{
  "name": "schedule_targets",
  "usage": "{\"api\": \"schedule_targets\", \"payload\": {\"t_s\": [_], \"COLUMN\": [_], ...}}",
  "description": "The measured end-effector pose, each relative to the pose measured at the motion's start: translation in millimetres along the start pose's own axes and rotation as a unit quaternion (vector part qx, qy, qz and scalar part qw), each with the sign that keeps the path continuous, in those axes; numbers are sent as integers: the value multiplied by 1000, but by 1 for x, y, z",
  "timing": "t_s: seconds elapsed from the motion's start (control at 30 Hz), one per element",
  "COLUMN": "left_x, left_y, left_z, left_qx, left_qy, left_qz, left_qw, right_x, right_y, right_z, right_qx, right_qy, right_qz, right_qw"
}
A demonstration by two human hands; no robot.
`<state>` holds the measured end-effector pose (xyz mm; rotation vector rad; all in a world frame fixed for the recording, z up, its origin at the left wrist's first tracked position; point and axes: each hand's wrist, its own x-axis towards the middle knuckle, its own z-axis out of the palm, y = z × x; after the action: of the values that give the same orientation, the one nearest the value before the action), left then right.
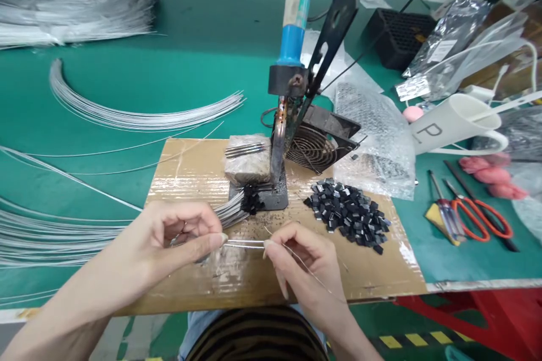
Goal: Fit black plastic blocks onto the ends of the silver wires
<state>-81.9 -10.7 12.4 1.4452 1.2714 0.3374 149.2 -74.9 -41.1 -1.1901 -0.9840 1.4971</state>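
Both hands meet over the front of a brown cardboard sheet (178, 180). My left hand (182, 242) pinches thin silver-grey wires (243, 244) between thumb and forefinger. From the other side, the fingers of my right hand (302, 265) close at the far ends of these wires. A finer loose strand (313, 275) curves across the right hand; whether it is solder I cannot tell. Just behind lies a bundle of grey wires (231, 211) with black ends (252, 200). To the right is a pile of small black pieces (349, 214).
A blue-handled soldering iron (296, 22) stands upright in a stand, beside a small fan (317, 144). Grey wire bundles (139, 115) lie at left. At right are a white mug (457, 121), scissors (470, 217), a screwdriver (446, 214) and bubble wrap (372, 135).
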Motion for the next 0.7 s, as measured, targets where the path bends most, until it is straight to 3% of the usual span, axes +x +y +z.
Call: {"api": "schedule_targets", "payload": {"t_s": [0.2,0.3,0.43,0.57,0.7], "left_x": [-4,-10,-8,2,8], "left_y": [2,5,11,13,10], "left_z": [9,27,51,61,62], "left_qx": [84,141,119,34,-54], "left_qy": [15,36,28,20,68], "left_qz": [49,67,75,35,20], "left_qw": [995,987,990,999,996], "right_x": [3,3,2,1,3], "right_y": [-8,-7,-2,3,4], "right_z": [-7,-9,-8,-7,-11], "right_qx": [-90,-124,-144,-90,74], "right_qy": [-27,-33,-31,5,108], "right_qz": [-79,-112,-140,-99,-31], "right_qw": [992,985,979,991,991]}}
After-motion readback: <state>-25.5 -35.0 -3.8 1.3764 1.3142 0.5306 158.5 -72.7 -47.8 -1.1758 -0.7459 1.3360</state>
